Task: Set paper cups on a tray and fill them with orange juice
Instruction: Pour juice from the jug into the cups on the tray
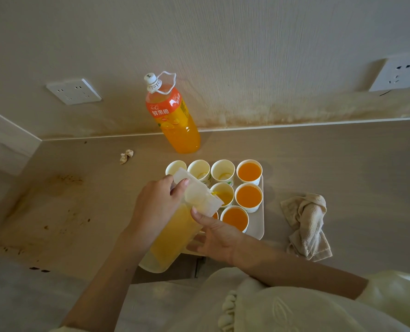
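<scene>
A pale tray (pixel 258 226) holds several paper cups. Three on the right, such as one cup (pixel 249 172), are full of orange juice; back-row cups (pixel 222 171) are nearly empty. A clear pitcher (pixel 173 238) of juice is tilted, and a thin stream runs from its spout into the middle cup (pixel 223 194). My left hand (pixel 155 212) grips the pitcher near its white lid (pixel 194 196). My right hand (pixel 217 236) holds the pitcher's side, thumb against the lid's edge. A cup behind the pitcher is mostly hidden.
A large orange juice bottle (pixel 177 121) stands capped at the wall behind the tray. A crumpled beige cloth (pixel 305 226) lies right of the tray. A small wad of paper (pixel 126 156) sits to the left. The counter (pixel 55 212) has brown stains at left.
</scene>
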Action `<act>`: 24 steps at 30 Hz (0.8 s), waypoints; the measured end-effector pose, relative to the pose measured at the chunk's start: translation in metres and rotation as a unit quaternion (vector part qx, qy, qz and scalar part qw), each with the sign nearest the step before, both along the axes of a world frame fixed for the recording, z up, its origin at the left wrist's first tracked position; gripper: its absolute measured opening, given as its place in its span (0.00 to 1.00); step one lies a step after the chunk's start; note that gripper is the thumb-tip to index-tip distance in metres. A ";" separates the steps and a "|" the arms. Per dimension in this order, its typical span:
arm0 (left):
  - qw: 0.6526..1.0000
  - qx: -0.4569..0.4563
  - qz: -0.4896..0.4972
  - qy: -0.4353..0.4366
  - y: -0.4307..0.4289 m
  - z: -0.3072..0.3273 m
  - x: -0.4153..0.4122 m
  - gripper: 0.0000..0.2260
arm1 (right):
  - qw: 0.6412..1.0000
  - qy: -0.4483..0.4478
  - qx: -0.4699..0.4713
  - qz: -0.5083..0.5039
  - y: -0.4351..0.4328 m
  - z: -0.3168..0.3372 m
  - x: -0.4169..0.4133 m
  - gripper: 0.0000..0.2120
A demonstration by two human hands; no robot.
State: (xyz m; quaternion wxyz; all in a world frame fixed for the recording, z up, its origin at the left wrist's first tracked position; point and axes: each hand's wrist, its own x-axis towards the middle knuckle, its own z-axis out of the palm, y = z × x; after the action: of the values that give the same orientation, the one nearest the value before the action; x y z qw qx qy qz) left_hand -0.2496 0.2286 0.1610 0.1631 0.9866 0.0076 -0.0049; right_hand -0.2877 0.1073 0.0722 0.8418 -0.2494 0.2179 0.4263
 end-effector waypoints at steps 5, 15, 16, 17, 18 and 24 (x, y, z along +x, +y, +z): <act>1.000 0.003 0.000 -0.002 0.000 0.003 0.001 0.21 | 1.000 0.001 0.005 -0.005 0.002 0.003 0.000 0.30; 1.000 0.000 -0.005 -0.010 0.005 0.010 0.001 0.22 | 1.000 -0.015 0.011 -0.005 0.005 0.010 -0.001 0.24; 1.000 0.001 -0.005 -0.011 0.005 0.011 0.001 0.22 | 1.000 -0.015 0.011 -0.004 0.006 0.010 -0.001 0.25; 1.000 0.003 -0.005 -0.012 0.006 0.011 0.001 0.22 | 1.000 -0.016 0.011 -0.002 0.007 0.009 -0.001 0.26; 1.000 0.003 -0.006 -0.014 0.006 0.011 0.001 0.22 | 1.000 -0.017 0.011 -0.001 0.007 0.009 -0.002 0.28; 1.000 0.009 -0.012 -0.017 0.007 0.012 -0.001 0.22 | 1.000 -0.024 0.015 0.001 0.009 0.006 -0.003 0.31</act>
State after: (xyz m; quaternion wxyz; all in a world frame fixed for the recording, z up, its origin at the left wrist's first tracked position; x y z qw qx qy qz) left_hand -0.2507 0.2360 0.1735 0.1542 0.9880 -0.0071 0.0099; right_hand -0.2909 0.1167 0.0787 0.8500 -0.2474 0.1911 0.4239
